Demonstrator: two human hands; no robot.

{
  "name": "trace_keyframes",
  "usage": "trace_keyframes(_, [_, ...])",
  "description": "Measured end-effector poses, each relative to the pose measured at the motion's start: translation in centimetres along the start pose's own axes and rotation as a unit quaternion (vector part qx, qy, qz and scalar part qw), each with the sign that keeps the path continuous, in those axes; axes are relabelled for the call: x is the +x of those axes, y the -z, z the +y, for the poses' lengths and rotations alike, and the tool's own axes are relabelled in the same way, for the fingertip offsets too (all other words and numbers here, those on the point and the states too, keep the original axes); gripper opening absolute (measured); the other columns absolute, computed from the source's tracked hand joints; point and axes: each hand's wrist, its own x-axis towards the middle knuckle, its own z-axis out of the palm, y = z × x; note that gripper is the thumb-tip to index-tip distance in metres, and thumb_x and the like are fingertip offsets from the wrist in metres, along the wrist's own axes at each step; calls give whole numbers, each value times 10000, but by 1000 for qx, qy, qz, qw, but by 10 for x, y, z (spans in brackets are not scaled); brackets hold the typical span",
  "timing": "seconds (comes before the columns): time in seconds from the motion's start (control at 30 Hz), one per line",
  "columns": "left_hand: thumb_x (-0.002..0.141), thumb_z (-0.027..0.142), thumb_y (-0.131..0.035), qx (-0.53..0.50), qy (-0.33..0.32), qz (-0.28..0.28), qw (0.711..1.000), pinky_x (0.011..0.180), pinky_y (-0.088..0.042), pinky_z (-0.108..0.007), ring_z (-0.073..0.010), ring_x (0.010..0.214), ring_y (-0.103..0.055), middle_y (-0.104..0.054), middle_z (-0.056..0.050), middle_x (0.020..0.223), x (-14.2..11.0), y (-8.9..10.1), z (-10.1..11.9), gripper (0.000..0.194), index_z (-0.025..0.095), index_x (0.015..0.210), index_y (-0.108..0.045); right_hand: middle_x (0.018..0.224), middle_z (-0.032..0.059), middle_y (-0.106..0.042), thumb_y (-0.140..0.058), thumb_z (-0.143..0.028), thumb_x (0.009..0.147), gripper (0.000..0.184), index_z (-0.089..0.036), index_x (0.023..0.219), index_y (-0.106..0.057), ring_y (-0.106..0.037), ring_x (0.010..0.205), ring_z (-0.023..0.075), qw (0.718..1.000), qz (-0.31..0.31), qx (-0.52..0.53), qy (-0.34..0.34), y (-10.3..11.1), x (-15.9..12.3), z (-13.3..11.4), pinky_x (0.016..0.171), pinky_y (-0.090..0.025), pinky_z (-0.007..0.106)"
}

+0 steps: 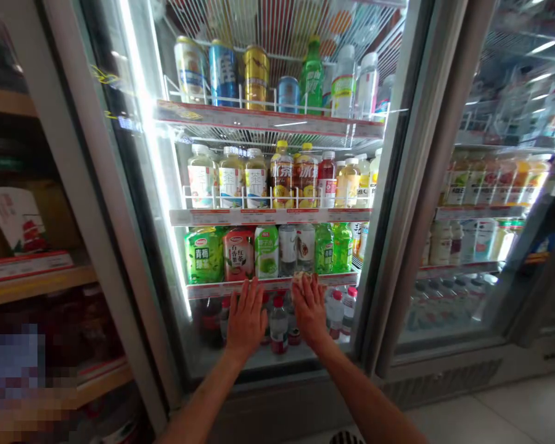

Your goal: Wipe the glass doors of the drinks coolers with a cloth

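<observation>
The left hand and right hand are open, fingers spread, palms flat on the glass door; behind the glass, small bottles stand between the hands; the shelf edge runs at the fingertips; juice bottles stand above it, cans higher up; a wooden shelf lies leftward, a second cooler door rightward.
</observation>
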Motion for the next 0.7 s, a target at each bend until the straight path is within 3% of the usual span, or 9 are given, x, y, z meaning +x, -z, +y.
trace_keyframes(0.1, [815,216,-451,3,-7,-4,1000,1101,-177,-441,-238,1343,-216,-320,-103,1416,-3,3,-6,571,142,1362,-305,1467,28,-259,-422,-112,835,602,-302,1382,-255,-164,1366,256,998,-25,-9,52,7,-6,12,1072,-265,496])
trace_keyframes(0.23, [815,225,-451,6,-11,-9,1000,1106,-174,-426,-231,1339,-229,-348,-97,1403,-14,1,-13,547,139,1344,-341,1497,64,-143,-404,-150,855,595,-266,1400,-198,-117,1374,267,991,95,-37,-91,13,-9,53,1053,-249,564])
trace_keyframes(0.33, [815,236,-451,5,-3,-23,1000,1108,-166,-435,-235,1342,-217,-345,-96,1405,-20,-1,-14,548,142,1343,-342,1502,93,-73,-381,-143,855,608,-236,1412,-156,-63,1376,299,989,95,-23,-112,0,-8,30,1028,-235,619])
trace_keyframes(0.47, [814,219,-443,7,-10,-35,999,1106,-173,-439,-234,1345,-207,-332,-98,1412,-20,3,-16,562,140,1355,-316,1480,61,-206,-407,-101,825,616,-271,1392,-236,-105,1374,275,1000,-10,12,18,-17,-9,-23,1059,-247,551])
trace_keyframes(0.57, [811,199,-441,14,1,-17,1000,1101,-185,-435,-232,1345,-208,-310,-121,1420,-20,8,-26,580,124,1365,-287,1463,46,-264,-408,-109,827,602,-284,1383,-259,-150,1370,248,998,-36,8,53,-10,-2,-14,1073,-245,511])
trace_keyframes(0.7, [806,193,-452,22,43,8,999,1092,-202,-443,-239,1346,-202,-285,-152,1426,-22,14,-40,594,103,1365,-274,1495,86,-136,-380,-160,848,589,-242,1404,-202,-111,1374,279,994,71,-17,-80,1,14,17,1047,-232,574])
